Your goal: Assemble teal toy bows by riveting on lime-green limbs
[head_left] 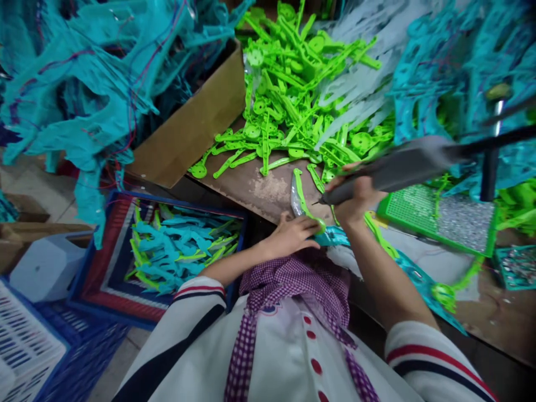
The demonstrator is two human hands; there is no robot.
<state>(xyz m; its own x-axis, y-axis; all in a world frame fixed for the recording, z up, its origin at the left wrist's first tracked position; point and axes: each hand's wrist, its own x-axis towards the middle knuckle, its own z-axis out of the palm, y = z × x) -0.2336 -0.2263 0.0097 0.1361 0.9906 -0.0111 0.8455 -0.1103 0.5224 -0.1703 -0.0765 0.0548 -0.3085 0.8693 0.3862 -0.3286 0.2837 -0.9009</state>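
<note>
My left hand (293, 233) is closed on a teal plastic part (333, 237) with a green plastic piece (302, 198) on top of it, at the near edge of the brown workbench (259, 187). My right hand (355, 198) grips a grey power screwdriver (397, 167), whose tip points down at the green piece just beside my left fingers. The tool is blurred by motion.
A heap of green plastic pieces (293, 89) covers the bench behind my hands. Teal parts are piled at the left (84, 84) and right (452, 67). A cardboard box (192, 123) stands at the left, a blue-and-red woven basket (113, 268) of assembled parts below it, and a green screw tray (439, 215) at the right.
</note>
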